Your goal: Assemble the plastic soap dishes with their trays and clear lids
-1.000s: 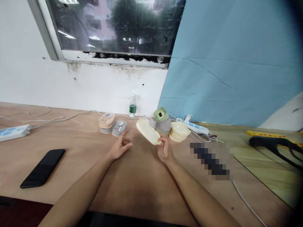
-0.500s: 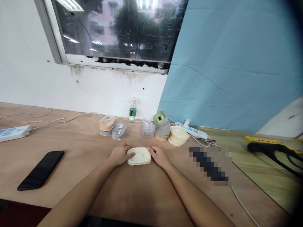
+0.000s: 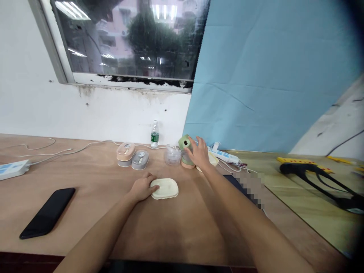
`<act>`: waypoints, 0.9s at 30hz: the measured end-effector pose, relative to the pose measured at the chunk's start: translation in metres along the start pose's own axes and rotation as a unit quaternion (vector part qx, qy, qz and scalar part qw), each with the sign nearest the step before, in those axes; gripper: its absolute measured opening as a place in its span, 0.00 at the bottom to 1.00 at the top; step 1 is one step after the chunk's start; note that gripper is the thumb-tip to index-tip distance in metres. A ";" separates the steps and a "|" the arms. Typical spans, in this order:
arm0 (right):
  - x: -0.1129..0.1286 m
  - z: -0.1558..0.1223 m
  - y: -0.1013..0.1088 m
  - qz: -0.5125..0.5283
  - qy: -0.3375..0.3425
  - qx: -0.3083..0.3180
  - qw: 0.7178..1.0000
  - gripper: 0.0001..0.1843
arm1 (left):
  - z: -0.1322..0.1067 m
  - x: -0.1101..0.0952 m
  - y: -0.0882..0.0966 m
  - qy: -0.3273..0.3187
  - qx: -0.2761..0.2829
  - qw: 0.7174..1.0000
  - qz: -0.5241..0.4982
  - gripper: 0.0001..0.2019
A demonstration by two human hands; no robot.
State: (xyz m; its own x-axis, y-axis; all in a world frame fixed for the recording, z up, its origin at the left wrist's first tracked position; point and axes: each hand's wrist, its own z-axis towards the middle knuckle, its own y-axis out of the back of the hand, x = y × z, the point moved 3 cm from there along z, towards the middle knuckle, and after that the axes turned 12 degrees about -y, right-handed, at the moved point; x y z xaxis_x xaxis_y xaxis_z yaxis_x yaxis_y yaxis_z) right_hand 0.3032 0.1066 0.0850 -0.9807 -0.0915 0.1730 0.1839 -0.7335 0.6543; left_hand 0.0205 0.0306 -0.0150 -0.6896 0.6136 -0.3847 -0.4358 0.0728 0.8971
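A shallow cream oval dish rests on the table in front of me. My left hand grips its left edge, with the thumb over the rim. My right hand is stretched out at the stack of green, grey and peach pieces, fingers apart beside the tilted green top piece. Whether the fingertips touch that piece I cannot tell. Behind this hand, a pile of cream dishes is partly hidden. Left of the stack stand several clear plastic pieces.
Peach and grey lidded boxes stand at the back, near a water bottle. A black phone lies at left. Power strips with white cables lie on both sides. A dark object, partly pixelated, lies under my right forearm.
My right hand has let go of the cream dish's right side and moved forward and right to the coloured stack. The left hand stays on the dish. The view has shifted slightly.
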 end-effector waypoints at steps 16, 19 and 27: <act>0.008 -0.012 0.015 0.196 -0.043 -0.071 0.977 0.17 | 0.001 0.002 -0.004 -0.012 -0.005 1.000 0.004 0.19; 0.020 -0.059 0.019 0.319 -0.086 -0.039 0.943 0.20 | 0.003 0.001 -0.007 0.003 -0.012 1.000 0.006 0.19; 0.047 -0.135 -0.008 0.480 -0.234 0.190 0.824 0.31 | -0.003 -0.015 0.010 -0.071 -0.187 0.977 -0.071 0.40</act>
State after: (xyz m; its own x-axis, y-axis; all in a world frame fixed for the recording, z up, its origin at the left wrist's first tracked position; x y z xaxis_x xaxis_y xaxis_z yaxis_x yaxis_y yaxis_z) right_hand 0.2469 0.0171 -0.0118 -0.2541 -0.1723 0.9517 0.9546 -0.2027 0.2182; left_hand 0.0242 0.0197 -0.0011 -0.5312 0.7226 -0.4423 -0.7202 -0.1102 0.6850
